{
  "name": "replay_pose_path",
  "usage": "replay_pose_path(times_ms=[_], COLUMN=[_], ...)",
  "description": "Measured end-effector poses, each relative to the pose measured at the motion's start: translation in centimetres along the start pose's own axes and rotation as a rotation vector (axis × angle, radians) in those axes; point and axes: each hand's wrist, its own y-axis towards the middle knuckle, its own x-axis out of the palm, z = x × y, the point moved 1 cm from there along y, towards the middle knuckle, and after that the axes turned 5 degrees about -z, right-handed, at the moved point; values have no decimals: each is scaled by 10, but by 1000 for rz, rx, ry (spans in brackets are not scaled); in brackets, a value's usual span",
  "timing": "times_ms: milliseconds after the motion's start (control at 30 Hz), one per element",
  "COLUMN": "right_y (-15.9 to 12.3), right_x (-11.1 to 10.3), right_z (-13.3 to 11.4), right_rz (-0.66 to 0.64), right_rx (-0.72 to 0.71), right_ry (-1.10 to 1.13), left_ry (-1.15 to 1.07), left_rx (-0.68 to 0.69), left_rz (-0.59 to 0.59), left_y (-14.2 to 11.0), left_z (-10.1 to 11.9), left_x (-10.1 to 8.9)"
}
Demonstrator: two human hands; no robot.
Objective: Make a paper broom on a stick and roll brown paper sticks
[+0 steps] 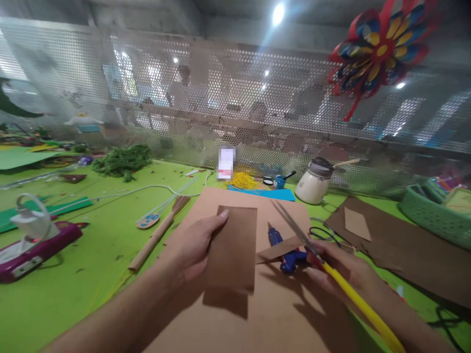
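My left hand (196,245) grips a brown rectangular piece of card (235,250) by its left side, thumb on top. The card is held above a tan board (279,314) and casts a shadow on it. In my right hand (336,269) is a pair of scissors (294,223) with yellow handles, the blades pointing up and to the left. Between the hands a blue glue gun (289,252) lies on the board, with a narrow brown strip (281,249) across it.
On the green table, a purple power strip (40,250) and a rolled paper tube (152,245) lie left. Behind stand a white jar (314,184) and a small blue pot (280,182). Dark brown sheet (401,245) and green basket (434,220) are at right, below a hanging paper flower (382,51).
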Motion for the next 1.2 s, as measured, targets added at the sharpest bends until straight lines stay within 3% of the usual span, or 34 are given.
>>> replay_pose_path(times_ms=[133,200,300,400,500,833,1033,1200], right_y=[-5,-5,-2,5,8,10,13,17], right_x=[12,27,59,87,97,72,44,16], right_z=[-20,-35,-51,-59,-63,-56,-50,-50], right_rz=[55,100,49,89,175,191,110,15], right_rx=[127,139,159,124,126,36,-25,-55], right_ry=[265,487,804,894,899,705,572,404], left_ry=[-59,-63,-65,-77,-104,-180,-26,159], left_rx=[101,136,189,230,237,293,281,110], left_rz=[102,108,93,125,140,-3,-40,-294], left_y=[3,2,1,0,0,0,2,0], left_z=[4,3,-3,-11,-15,-21,-17,-28], left_x=[0,2,8,12,15,12,-1,0])
